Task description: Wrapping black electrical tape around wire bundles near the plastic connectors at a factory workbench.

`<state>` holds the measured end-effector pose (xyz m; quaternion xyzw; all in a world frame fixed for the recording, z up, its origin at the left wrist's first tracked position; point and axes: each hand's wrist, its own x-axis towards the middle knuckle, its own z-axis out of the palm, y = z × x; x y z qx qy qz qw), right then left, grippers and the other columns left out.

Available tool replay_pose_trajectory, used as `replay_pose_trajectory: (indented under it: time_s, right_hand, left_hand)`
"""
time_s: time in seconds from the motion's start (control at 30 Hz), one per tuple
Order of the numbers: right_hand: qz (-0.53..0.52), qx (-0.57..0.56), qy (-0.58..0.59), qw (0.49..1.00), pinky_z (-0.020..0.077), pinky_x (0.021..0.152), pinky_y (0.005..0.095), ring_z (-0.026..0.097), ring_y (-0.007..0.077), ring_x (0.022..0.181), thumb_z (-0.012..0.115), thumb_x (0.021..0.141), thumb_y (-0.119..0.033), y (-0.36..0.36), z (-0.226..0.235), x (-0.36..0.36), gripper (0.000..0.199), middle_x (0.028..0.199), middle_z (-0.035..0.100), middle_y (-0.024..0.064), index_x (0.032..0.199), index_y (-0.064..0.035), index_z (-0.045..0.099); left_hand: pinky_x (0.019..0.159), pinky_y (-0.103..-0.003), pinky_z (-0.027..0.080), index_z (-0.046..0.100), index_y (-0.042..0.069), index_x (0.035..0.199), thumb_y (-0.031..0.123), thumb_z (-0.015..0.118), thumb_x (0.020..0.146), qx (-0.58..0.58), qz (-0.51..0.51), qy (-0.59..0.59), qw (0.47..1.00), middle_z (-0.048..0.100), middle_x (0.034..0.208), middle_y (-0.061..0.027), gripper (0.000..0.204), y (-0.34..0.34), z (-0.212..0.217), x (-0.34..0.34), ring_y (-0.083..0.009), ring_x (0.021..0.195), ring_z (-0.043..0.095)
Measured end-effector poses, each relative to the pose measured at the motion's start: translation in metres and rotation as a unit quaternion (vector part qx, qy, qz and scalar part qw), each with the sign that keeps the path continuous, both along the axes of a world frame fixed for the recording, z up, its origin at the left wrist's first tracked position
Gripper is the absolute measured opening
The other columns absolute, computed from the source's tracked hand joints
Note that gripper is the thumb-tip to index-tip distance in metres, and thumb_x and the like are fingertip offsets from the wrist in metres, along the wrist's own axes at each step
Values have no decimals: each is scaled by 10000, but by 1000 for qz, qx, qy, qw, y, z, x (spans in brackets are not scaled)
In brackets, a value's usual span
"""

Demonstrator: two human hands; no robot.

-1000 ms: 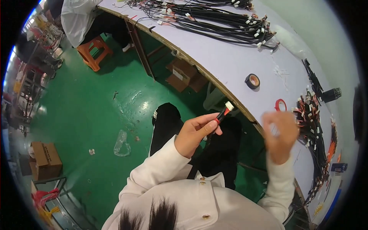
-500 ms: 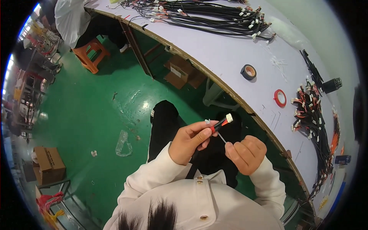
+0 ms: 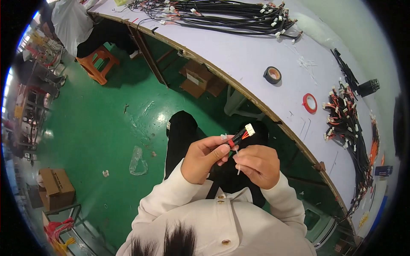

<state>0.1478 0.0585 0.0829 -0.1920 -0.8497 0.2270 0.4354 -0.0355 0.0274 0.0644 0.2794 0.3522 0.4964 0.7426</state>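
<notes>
My left hand (image 3: pixel 201 158) is closed round a black wire harness (image 3: pixel 239 135), with the thumb pressed on top by a band of red. Short red and orange wires run from the black sleeve into a white connector (image 3: pixel 250 129) pointing up and right. A white cable tie (image 3: pixel 238 169) goes round the harness. Its small head pokes out above my left fingers, and its tail hangs down beside my right hand (image 3: pixel 260 165). The right thumb and fingertips pinch that tail, close to the left hand. Both hands are over my lap, off the table.
On the white table (image 3: pixel 239 59) lie black tape (image 3: pixel 272 75), red tape (image 3: pixel 309 103), loose cable ties (image 3: pixel 307 66) and bundled harnesses (image 3: pixel 341 115). Long black cables (image 3: pixel 230 19) are piled at the far side. A person sits on an orange stool (image 3: pixel 97 64); a carton (image 3: pixel 55 187) stands at left.
My right hand has moved left, up to the left hand, and grips the tie closer to the harness. The tail now sticks out below its fingers. The view has shifted slightly.
</notes>
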Motion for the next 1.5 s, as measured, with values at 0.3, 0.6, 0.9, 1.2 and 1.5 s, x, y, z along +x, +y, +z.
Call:
replay_pose_trajectory:
  time_s: [0.3,0.6,0.9,1.2,1.5]
  right_hand:
    - [38,-337,94,936,504,724,317,616,205,766,660,789,-10,-13,5,-2,75,814,630,145,825,39,617]
    - [-45,-428,149,890,468,684,260,569,163,734,639,808,6,-25,2,-20,75,816,574,115,825,34,572]
    - [-127,-369,214,895,448,616,233,547,137,692,581,750,65,-31,-6,-30,49,762,566,112,766,48,539]
    - [-129,-359,165,909,444,620,236,543,135,683,583,718,90,-28,8,-34,68,745,574,104,751,43,546]
    - [-138,-384,169,897,433,611,233,529,125,676,601,721,99,-29,7,-36,84,728,572,88,745,36,551]
  left_hand:
    - [609,-199,419,582,-3,1156,114,625,859,8,38,59,997,649,914,-50,323,-6,8,0,-70,697,524]
    - [657,-204,440,600,13,1157,125,640,858,34,68,99,992,646,934,-40,322,-5,3,-1,-69,740,523]
    - [632,-239,466,624,-9,1087,40,683,791,-32,49,11,998,648,849,-63,306,-2,3,-8,-104,699,567]
    - [629,-224,464,627,-3,1094,41,678,795,-4,57,31,998,645,830,-56,307,-3,10,-10,-94,690,562]
    - [624,-213,462,632,5,1093,50,673,804,7,61,63,996,645,825,-41,295,-4,10,-9,-80,689,560]
